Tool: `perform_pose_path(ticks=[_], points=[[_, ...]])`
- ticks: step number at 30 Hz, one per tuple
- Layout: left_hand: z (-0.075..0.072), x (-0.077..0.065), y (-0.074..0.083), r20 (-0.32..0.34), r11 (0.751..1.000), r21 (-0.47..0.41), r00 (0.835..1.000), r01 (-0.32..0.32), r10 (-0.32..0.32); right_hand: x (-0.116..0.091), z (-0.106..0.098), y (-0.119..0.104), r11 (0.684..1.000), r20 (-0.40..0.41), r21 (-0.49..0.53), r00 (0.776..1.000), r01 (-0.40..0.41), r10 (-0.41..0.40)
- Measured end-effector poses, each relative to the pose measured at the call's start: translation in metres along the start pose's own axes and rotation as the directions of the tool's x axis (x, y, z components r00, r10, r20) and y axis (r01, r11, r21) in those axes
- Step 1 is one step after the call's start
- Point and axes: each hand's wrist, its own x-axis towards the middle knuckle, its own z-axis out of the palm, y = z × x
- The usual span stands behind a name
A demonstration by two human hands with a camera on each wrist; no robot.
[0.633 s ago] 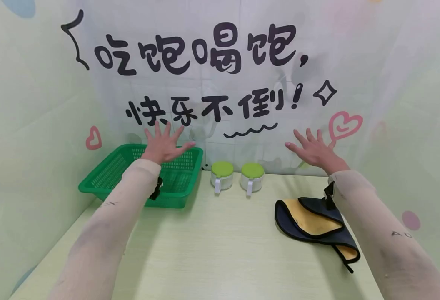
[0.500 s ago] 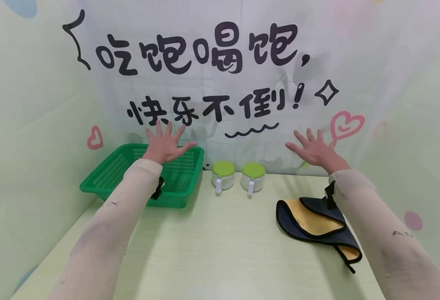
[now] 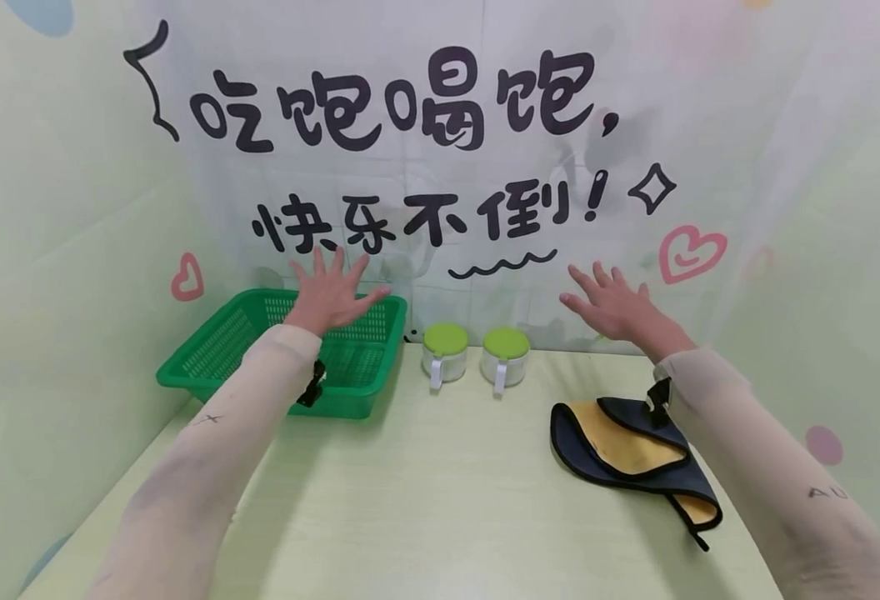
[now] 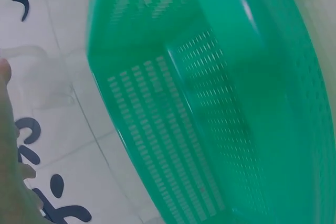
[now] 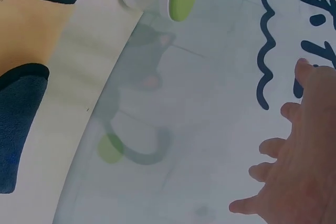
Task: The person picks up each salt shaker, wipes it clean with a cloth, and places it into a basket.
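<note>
In the head view, both hands are raised over the far edge of the desk [image 3: 440, 492], each holding nothing. The left hand [image 3: 327, 298] is in front of the green basket [image 3: 346, 404] as seen here, its fingers spread wide with the thumb out toward the right. The basket, its sides perforated, stands at the far left corner of the desk. The right hand [image 3: 611, 307] also has its fingers spread, its thumb turned inward. Between the hands, near the far edge, the left jar [image 3: 452, 363] and right jar [image 3: 513, 367] stand upright side by side, apart, green lids on and white handles toward the near edge. A folded dark-blue and yellow cloth [image 3: 627, 442] lies by the right edge, nearer than the right hand. Behind the desk hangs a pale sheet [image 3: 440, 287] with black lettering.

In the left wrist view, the basket fills most of the frame; only part of the left hand shows at the border, apart from the basket.

In the right wrist view, the right hand's separated fingers point toward the sheet, well away from the cloth and a jar, both cut off by the frame.
</note>
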Motion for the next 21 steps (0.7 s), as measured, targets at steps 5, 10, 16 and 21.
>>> perform_pose_path(ticks=[5, 10, 16, 21], points=[[0.001, -0.002, 0.012, -0.031, 0.993, -0.118, 1.000, 0.001, -0.004, -0.007, 0.000, 0.003, 0.998, -0.065, 0.011, 0.996, 0.060, -0.059], [-0.004, -0.013, 0.037, -0.076, 0.945, -0.327, 0.997, -0.027, 0.003, -0.021, 0.004, 0.015, 0.991, -0.169, 0.072, 0.980, 0.113, -0.100], [-0.004, -0.027, 0.069, -0.086, 0.869, -0.489, 0.996, -0.073, 0.035, -0.042, 0.019, 0.033, 0.981, -0.115, 0.147, 0.987, 0.125, -0.109], [-0.003, -0.040, 0.095, -0.080, 0.796, -0.598, 0.995, -0.096, 0.060, -0.057, 0.044, 0.049, 0.975, -0.015, 0.194, 0.994, 0.105, -0.104]])
